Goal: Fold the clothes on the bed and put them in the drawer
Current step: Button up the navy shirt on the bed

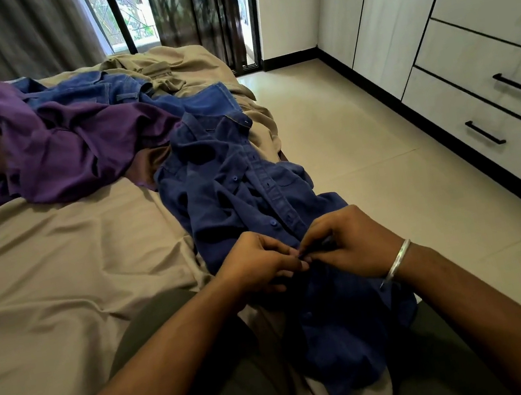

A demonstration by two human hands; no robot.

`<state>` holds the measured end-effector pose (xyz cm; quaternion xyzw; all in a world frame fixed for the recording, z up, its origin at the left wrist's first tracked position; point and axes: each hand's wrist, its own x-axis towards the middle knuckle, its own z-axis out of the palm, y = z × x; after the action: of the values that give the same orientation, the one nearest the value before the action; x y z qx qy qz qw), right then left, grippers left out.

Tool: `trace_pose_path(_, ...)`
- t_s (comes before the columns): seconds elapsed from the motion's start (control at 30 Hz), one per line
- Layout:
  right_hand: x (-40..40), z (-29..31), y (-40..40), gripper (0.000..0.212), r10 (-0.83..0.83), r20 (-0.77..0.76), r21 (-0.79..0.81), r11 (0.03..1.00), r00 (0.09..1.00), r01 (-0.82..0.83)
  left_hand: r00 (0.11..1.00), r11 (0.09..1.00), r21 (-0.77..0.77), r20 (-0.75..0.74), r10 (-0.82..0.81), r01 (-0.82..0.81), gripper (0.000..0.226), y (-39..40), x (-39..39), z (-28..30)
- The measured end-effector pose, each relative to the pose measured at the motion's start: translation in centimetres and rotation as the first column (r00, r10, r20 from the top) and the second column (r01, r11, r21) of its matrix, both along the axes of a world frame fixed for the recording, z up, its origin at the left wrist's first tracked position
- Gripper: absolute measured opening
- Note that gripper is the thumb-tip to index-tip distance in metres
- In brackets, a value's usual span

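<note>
Both of our hands meet at the button placket of the blue shirt (252, 198): our left hand (257, 265) pinches the fabric edge from the left, our right hand (347, 244) pinches it from the right, fingertips touching over what looks like a button. We judge this to be the buttoning step, before any folding. Next, the button must pass through its hole, then we move along the placket. The shirt lies along the right edge of the bed (55, 268), its long axis running near to far, collar at the far end, hem draped over our lap. Closed drawers (497, 106) wait on the right.
</note>
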<state>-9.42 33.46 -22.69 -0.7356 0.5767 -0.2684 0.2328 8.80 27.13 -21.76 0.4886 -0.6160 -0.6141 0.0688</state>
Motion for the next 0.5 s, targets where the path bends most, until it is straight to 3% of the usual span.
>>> trace_pose_path(0.3,-0.53,-0.13,0.67,0.014,-0.018,0.128,-0.002,1.000,0.992,0.018,0.997,1.000,0.007,-0.072,0.024,-0.024,0.013,0.40,0.08,0.24)
trace_pose_path(0.4,-0.14,-0.37,0.77,0.016,-0.031,0.064,-0.020,0.999,0.997,0.032,0.996,1.000,0.014,-0.093,-0.003,0.005,0.025,0.74,0.22,0.36)
trace_pose_path(0.5,-0.07,-0.25,0.81,0.015,-0.035,0.078,-0.027,0.999,0.996,0.037,0.997,0.997,-0.076,-0.076,-0.025,0.019,0.021,0.93,0.14,0.35)
